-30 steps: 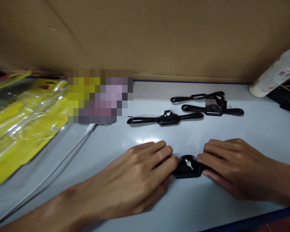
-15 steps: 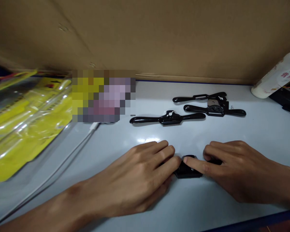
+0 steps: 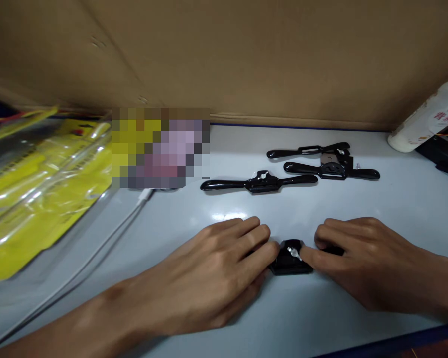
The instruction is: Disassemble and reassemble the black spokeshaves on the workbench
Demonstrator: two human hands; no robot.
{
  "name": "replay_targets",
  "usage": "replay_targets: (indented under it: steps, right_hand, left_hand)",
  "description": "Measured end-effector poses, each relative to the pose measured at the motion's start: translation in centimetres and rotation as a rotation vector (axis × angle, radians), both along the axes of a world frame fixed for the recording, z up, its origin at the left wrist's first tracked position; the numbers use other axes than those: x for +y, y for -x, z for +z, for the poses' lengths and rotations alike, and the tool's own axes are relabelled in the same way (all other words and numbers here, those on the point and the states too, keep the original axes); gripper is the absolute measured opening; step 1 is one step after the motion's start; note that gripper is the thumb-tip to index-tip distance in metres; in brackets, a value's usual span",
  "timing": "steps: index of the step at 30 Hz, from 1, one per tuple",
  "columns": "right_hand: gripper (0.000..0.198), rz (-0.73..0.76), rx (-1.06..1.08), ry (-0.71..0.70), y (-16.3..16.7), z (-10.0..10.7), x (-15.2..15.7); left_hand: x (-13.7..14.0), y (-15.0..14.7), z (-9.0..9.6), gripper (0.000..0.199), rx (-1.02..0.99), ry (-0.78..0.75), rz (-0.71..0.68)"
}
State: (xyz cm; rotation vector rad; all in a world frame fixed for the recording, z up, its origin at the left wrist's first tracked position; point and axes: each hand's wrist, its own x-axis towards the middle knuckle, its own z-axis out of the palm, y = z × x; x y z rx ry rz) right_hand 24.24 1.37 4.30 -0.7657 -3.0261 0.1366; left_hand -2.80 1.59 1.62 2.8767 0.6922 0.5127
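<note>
A black spokeshave (image 3: 286, 263) lies on the table between my hands, a silver wing screw (image 3: 294, 253) showing at its middle. My left hand (image 3: 224, 273) is closed over its left handle, which is hidden under the fingers. Round the right handle, my right hand (image 3: 362, 263) has its fingers curled, and one fingertip touches the body beside the screw. Beyond my hands rests a second black spokeshave (image 3: 263, 184). Farther back to the right, a third spokeshave (image 3: 332, 169) lies close to a black handled frame (image 3: 308, 150), with a grey blade (image 3: 326, 159) between them.
Yellow cards in clear plastic packaging (image 3: 52, 199) cover the left side. A white cable (image 3: 97, 253) runs forward from a blurred-out patch. At the right stand a white bottle (image 3: 429, 119) and a dark object (image 3: 442, 154). A cardboard wall (image 3: 246, 59) closes off the back.
My right finger has drawn back to the right from the middle of the spokeshave, uncovering the wing screw. My left hand stays where it was.
</note>
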Motion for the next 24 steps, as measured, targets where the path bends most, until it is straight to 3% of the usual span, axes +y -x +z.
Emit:
replay_targets:
  steps: [13,24]
  right_hand:
    - [0.059,0.067,-0.009,-0.006,-0.14,-0.01,0.07]
    - [0.059,0.042,0.030,0.006,0.04,-0.14,0.03]
  left_hand:
    - [0.00,0.13,-0.02,0.020,-0.012,-0.029,0.003]
    - [-0.10,0.31,-0.33,0.019,-0.008,-0.031,0.003]
